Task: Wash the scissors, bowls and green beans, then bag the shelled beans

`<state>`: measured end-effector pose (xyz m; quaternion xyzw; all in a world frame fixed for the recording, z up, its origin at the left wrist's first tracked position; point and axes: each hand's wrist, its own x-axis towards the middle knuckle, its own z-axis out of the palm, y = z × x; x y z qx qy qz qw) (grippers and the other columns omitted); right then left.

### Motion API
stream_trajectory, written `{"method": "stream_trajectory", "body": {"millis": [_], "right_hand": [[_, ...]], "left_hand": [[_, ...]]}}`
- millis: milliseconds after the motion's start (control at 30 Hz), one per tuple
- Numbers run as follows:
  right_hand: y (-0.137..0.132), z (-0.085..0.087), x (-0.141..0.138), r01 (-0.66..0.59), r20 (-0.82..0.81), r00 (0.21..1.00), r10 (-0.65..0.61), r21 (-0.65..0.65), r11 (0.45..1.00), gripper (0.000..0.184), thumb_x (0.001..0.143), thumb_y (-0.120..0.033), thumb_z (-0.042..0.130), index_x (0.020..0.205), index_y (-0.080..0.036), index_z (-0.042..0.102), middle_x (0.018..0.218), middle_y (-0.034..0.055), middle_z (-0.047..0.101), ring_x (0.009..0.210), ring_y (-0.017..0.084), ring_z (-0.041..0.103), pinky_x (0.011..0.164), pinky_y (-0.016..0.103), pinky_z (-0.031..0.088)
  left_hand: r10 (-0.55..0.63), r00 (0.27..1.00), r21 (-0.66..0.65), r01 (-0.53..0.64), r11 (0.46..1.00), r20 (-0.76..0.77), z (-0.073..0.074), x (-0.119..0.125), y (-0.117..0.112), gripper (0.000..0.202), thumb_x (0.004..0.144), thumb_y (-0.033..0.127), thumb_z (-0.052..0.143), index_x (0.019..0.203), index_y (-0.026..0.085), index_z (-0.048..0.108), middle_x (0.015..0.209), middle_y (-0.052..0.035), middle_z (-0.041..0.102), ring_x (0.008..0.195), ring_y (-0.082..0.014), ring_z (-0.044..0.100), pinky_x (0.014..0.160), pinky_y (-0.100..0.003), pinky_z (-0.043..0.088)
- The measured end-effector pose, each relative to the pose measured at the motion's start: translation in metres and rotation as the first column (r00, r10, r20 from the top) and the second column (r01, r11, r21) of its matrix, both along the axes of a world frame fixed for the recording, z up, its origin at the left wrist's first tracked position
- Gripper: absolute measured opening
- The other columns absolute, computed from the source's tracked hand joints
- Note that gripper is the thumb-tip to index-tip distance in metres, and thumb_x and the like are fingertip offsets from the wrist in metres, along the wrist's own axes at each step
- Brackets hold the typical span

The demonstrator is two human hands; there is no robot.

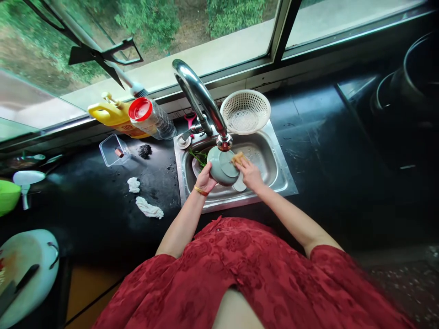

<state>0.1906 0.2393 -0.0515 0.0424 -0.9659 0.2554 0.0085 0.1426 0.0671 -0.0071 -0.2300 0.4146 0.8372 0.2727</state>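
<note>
At a rectangular stainless-steel sink [287, 183] set into a glossy black countertop [315, 178], a person in a patterned dark-red garment [254, 251] is seen from their own eye level, looking down. The left hand [206, 179], a gold-coloured bangle [200, 191] at its wrist, grasps the edge of a round, pale grey-green bowl [219, 170]. The bowl is held over the sink, just below the end of a curved chrome faucet [205, 97], its underside turned up; its inside is hidden. The right hand [253, 176] grips a small tan sponge [237, 158] against the bowl; the fingers cover part of the sponge.

Beneath the bowl, green stems [201, 157] and a pale dish show only in part, and a whitish object [239, 184] is too covered to identify. A round white perforated plastic basket [245, 109] stands behind the sink. To the left are a clear jar with a red lid [157, 119], a yellow plastic jug [111, 114] partly behind it, and two crumpled white cloths [149, 208]. The picture's edge cuts off a white chopping board [44, 269] bearing a knife [26, 278]. At far right, dark rounded vessels blur into shadow.
</note>
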Motion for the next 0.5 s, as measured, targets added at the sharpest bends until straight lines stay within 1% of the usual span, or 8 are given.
{"method": "stream_trajectory", "body": {"millis": [100, 133, 200, 267, 300, 367, 433, 500], "right_hand": [[-0.008, 0.003, 0.003, -0.105, -0.075, 0.992, 0.105, 0.006, 0.994, 0.052, 0.087, -0.01, 0.04, 0.135, -0.022, 0.056, 0.149, 0.0061, 0.04, 0.132, 0.027, 0.039, 0.101, 0.041, 0.044], [-0.009, 0.006, 0.001, -0.108, -0.09, 0.99, 0.108, 0.014, 0.994, 0.051, 0.088, -0.012, 0.039, 0.136, -0.023, 0.055, 0.151, 0.0051, 0.038, 0.133, 0.028, 0.037, 0.101, 0.042, 0.043], [-0.006, 0.012, -0.005, -0.062, -0.062, 0.996, 0.065, 0.041, 0.997, 0.05, 0.089, -0.012, 0.039, 0.135, -0.023, 0.056, 0.15, 0.0047, 0.039, 0.133, 0.03, 0.037, 0.1, 0.044, 0.044], [-0.002, 0.015, -0.008, -0.009, -0.004, 1.0, 0.01, 0.066, 0.998, 0.049, 0.088, -0.011, 0.039, 0.131, -0.022, 0.06, 0.147, 0.0064, 0.043, 0.132, 0.031, 0.039, 0.099, 0.045, 0.045], [-0.001, 0.017, -0.007, -0.006, 0.013, 1.0, 0.006, 0.068, 0.998, 0.048, 0.088, -0.01, 0.039, 0.13, -0.021, 0.061, 0.146, 0.0072, 0.044, 0.131, 0.03, 0.04, 0.099, 0.044, 0.045], [-0.003, 0.018, -0.005, -0.049, -0.005, 0.999, 0.049, 0.042, 0.998, 0.048, 0.088, -0.01, 0.04, 0.129, -0.021, 0.061, 0.147, 0.0065, 0.043, 0.132, 0.028, 0.039, 0.1, 0.042, 0.045], [-0.006, 0.019, -0.006, -0.084, -0.054, 0.995, 0.084, -0.002, 0.996, 0.047, 0.088, -0.012, 0.041, 0.13, -0.022, 0.061, 0.151, 0.0038, 0.038, 0.135, 0.027, 0.036, 0.103, 0.041, 0.044], [-0.005, 0.015, -0.009, -0.044, -0.055, 0.998, 0.041, -0.054, 0.998, 0.048, 0.087, -0.011, 0.042, 0.128, -0.023, 0.062, 0.151, 0.0029, 0.037, 0.137, 0.028, 0.034, 0.105, 0.043, 0.042]], "left_hand": [[-0.019, 1.0, 0.015, 0.019, 1.0, -0.006, -0.001, -0.001, 0.0, 0.034, 0.095, 0.028, 0.048, 0.124, 0.014, 0.059, 0.119, -0.0082, 0.067, 0.123, -0.0218, 0.054, 0.11, -0.039, 0.039], [-0.033, 0.999, 0.025, 0.033, 0.999, -0.001, -0.001, -0.001, 0.001, 0.034, 0.095, 0.028, 0.049, 0.124, 0.013, 0.059, 0.12, -0.0087, 0.067, 0.124, -0.0221, 0.054, 0.11, -0.039, 0.039], [-0.04, 0.999, 0.035, 0.04, 0.999, 0.019, -0.001, 0.001, 0.003, 0.036, 0.094, 0.029, 0.05, 0.125, 0.014, 0.059, 0.12, -0.0086, 0.067, 0.124, -0.0222, 0.054, 0.11, -0.039, 0.039], [-0.025, 0.999, 0.027, 0.024, 0.999, 0.041, 0.0, 0.002, 0.004, 0.035, 0.094, 0.029, 0.049, 0.126, 0.014, 0.058, 0.117, -0.0077, 0.068, 0.123, -0.0219, 0.055, 0.109, -0.039, 0.04], [-0.019, 0.999, 0.021, 0.018, 1.0, 0.043, 0.0, 0.001, 0.004, 0.035, 0.094, 0.029, 0.049, 0.125, 0.015, 0.058, 0.116, -0.0075, 0.068, 0.122, -0.0217, 0.055, 0.109, -0.039, 0.041], [-0.025, 0.999, 0.016, 0.025, 1.0, 0.024, 0.002, 0.0, 0.005, 0.034, 0.094, 0.029, 0.05, 0.123, 0.015, 0.06, 0.115, -0.0075, 0.069, 0.121, -0.0217, 0.056, 0.108, -0.038, 0.041], [-0.046, 0.999, 0.015, 0.046, 0.999, -0.009, 0.003, -0.001, 0.007, 0.032, 0.092, 0.03, 0.052, 0.119, 0.015, 0.061, 0.113, -0.0074, 0.069, 0.119, -0.0216, 0.057, 0.107, -0.037, 0.042], [-0.058, 0.998, 0.004, 0.059, 0.998, -0.037, 0.003, -0.001, 0.01, 0.029, 0.09, 0.03, 0.055, 0.114, 0.016, 0.063, 0.111, -0.0064, 0.07, 0.116, -0.0212, 0.059, 0.106, -0.037, 0.042]]}}
